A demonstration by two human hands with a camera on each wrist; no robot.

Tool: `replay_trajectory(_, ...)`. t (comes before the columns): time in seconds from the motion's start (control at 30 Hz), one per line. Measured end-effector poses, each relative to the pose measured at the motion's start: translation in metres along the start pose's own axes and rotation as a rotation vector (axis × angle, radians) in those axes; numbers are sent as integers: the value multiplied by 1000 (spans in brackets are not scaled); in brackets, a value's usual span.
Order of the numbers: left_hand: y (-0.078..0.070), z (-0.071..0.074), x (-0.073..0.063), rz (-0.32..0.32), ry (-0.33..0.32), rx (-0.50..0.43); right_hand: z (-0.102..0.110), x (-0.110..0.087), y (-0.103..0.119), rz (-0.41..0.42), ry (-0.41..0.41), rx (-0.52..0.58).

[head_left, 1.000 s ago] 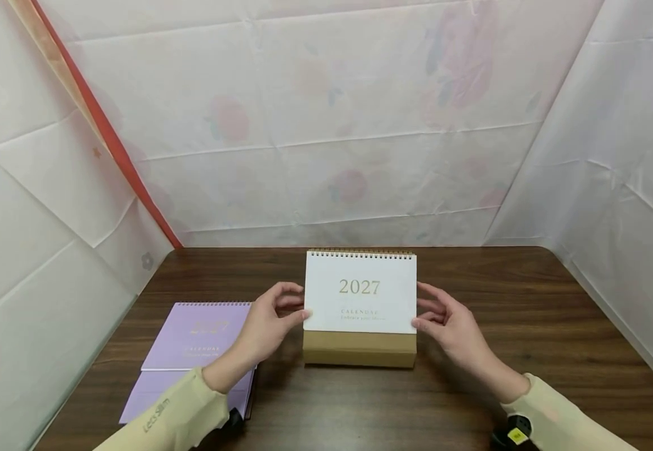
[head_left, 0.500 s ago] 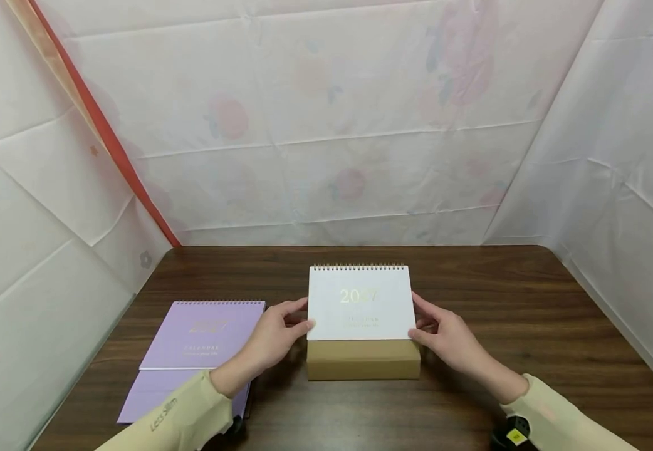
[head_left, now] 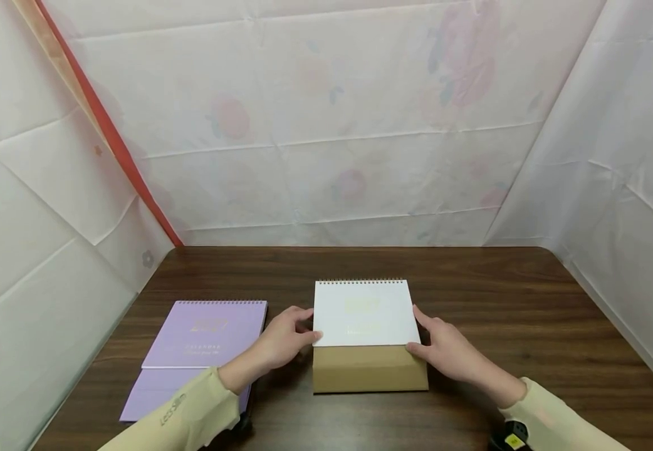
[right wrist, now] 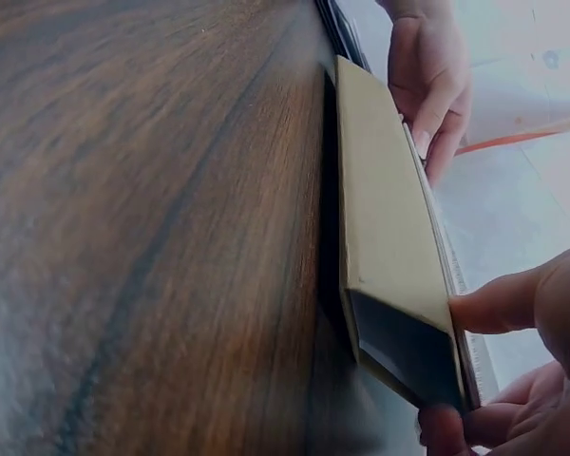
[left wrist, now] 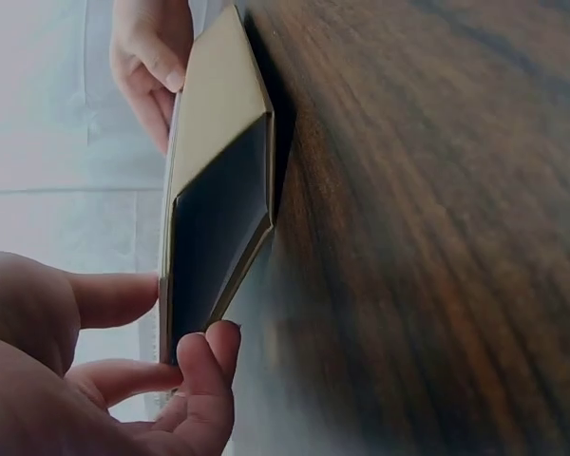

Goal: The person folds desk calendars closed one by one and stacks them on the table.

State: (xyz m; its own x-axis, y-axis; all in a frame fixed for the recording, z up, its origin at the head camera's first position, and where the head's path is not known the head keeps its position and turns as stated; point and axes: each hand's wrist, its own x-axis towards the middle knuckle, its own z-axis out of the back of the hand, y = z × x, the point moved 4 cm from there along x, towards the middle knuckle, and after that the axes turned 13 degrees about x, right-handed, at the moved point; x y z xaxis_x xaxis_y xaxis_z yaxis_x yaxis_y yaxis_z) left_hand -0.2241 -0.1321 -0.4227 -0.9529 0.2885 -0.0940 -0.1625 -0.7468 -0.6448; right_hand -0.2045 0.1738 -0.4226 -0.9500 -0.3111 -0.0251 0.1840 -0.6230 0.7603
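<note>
A white spiral-bound desk calendar (head_left: 363, 316) marked 2027 leans back on its tan folding stand (head_left: 370, 369) in the head view. My left hand (head_left: 286, 341) grips its left edge, thumb at the cover's lower corner and fingers around behind. On the opposite edge, my right hand (head_left: 455, 352) holds it the same way. From the left wrist, the dark hollow inside of the stand (left wrist: 223, 214) shows as a flattened gap between its panels. The right wrist view shows the tan front panel (right wrist: 385, 190) close over the table, with a dark shadow beneath.
A purple 2027 calendar (head_left: 208, 332) lies at the left, partly under my left forearm. The dark wood table (head_left: 490, 275) meets pale patterned sheeting (head_left: 326, 175) at the back and sides. A red strip (head_left: 118, 144) runs down the left corner.
The white calendar has tilted further back and its spiral edge has dropped, with more of the tan front panel showing. Both hands have moved down with it, still gripping its sides.
</note>
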Motion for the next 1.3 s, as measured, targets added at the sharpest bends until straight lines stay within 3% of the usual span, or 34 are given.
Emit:
replay_trajectory(0.33,3,-7,4,0,81,-29,-6,-5,-2,-53,32,-12)
replay_trajectory(0.77,5,-9,6,-34,94,25,-16,-10,-4,-67,17,74)
replay_trajectory(1.1,5,-7,4,-28,97,103,-18,-8,-10,-69,-10,81)
replay_trajectory(1.3,6,0,5,-61,58,224,-14,-12,-9,30,-28,40)
